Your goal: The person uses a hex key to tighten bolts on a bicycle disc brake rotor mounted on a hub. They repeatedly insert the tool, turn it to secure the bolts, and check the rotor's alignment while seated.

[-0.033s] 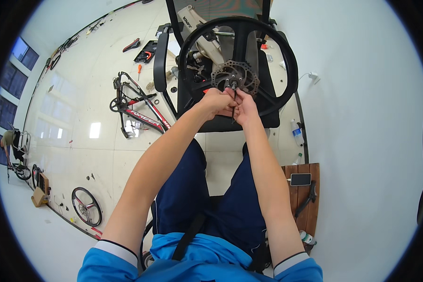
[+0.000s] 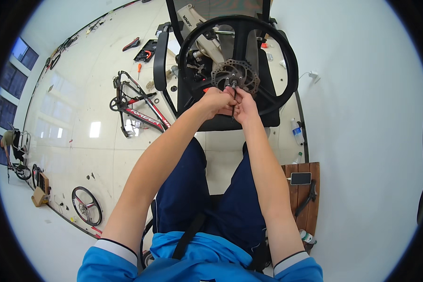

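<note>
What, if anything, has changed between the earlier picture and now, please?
Nothing has visibly changed. Both the left hand and the right hand stay pinched together at the hub below the brake disc of the black wheel, which stands on the chair as before. The bike frame lies in the same place on the floor.

A black bicycle wheel (image 2: 238, 63) with broad moulded spokes is stood upright on the seat of a black chair. A round, perforated metal brake disc (image 2: 235, 76) is mounted at its centre, facing the viewer. Directly below the disc, a thin dark tool (image 2: 233, 98) is pinched between the fingertips, its upper end set against the hub at the disc's middle and its shaft hanging down between the two hands.
</note>
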Available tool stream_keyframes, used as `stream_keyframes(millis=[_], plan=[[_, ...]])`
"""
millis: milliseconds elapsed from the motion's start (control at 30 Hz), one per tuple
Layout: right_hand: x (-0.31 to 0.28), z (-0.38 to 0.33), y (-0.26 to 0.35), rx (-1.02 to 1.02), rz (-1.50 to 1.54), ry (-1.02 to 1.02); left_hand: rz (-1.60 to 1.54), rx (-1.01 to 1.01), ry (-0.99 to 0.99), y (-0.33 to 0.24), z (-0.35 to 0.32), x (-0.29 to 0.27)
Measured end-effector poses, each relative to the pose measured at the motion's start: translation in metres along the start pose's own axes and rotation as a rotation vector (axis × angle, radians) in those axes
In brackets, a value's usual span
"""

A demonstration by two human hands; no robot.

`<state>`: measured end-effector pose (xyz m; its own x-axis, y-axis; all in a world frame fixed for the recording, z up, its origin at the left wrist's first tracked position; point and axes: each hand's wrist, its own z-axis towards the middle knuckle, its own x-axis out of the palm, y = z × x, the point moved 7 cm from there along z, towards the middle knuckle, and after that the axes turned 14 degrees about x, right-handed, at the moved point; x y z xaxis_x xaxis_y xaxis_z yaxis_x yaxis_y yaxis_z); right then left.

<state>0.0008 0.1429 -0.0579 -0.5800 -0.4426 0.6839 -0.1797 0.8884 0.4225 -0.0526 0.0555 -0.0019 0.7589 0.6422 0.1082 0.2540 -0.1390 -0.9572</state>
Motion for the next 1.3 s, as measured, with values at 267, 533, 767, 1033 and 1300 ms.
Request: stream_keyframes(millis=[267,533,767,1033,1300], plan=[[-0.014,0.001,-0.008,-0.144,0.022,-0.213,-0.299,-0.02,0.058,0.077,-0.086,-0.007],[-0.052,-0.002,-0.049,-0.206,-0.463,-0.39,-0.371,-0.03,0.12,0.142,-0.169,-0.004],[-0.056,0.042,-0.051,-0.305,-0.822,-0.641,-0.385,-0.027,0.093,0.148,-0.174,0.0],[-0.054,0.065,-0.023,-0.346,-0.822,-0.656,-0.432,-0.004,0.081,0.14,-0.164,-0.008],[-0.054,-0.052,-0.111,-0.051,-0.347,-0.237,-0.432,0.007,0.01,0.141,-0.124,-0.011]])
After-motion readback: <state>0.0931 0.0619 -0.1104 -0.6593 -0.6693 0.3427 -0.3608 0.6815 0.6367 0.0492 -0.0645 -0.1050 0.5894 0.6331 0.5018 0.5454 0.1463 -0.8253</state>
